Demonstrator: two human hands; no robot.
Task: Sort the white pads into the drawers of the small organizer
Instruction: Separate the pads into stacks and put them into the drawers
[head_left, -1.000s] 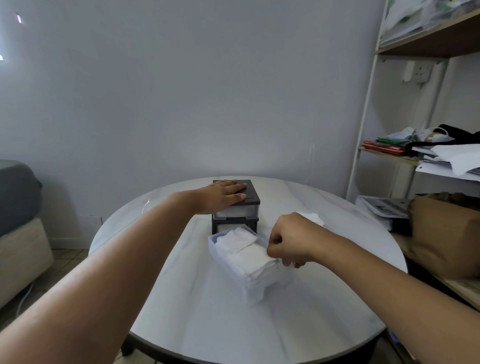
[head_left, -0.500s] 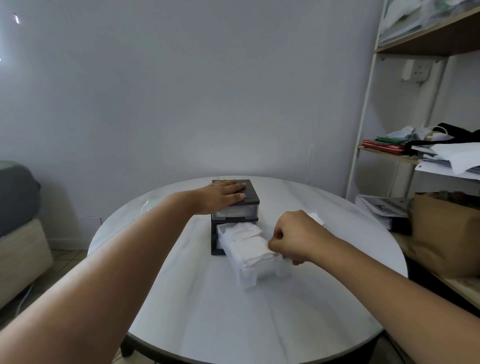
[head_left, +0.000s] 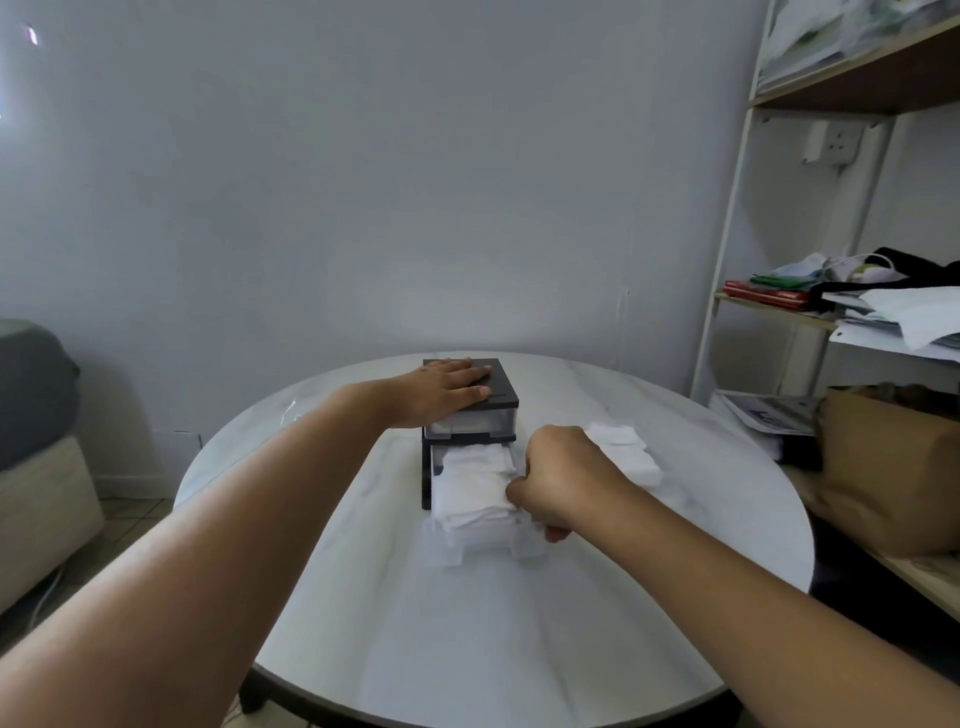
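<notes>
Inspector: Left hand (head_left: 441, 392) lies flat on the dark top of the small organizer (head_left: 470, 410), fingers spread, holding nothing; it pins the unit to the counter (head_left: 467, 634). Right hand (head_left: 558, 480) is curled closed at the front right corner of the lower drawer (head_left: 483, 525); its grip appears to be on the drawer wall, though the fingertips are hidden.

Clerk: And the white pads?

Inspector: One stack (head_left: 475, 483) fills the lower drawer, which stands partly out of the frame; a second, loose pile (head_left: 623, 452) sits on the counter just right of the organizer, behind the right hand.

Clerk: Handling?

Inspector: Judged light, soft and compressible; likely to fan or snag at the frame opening; take a stack by pinching its opposite edges; the clear drawer looks thin, so push squarely at its front.
</notes>
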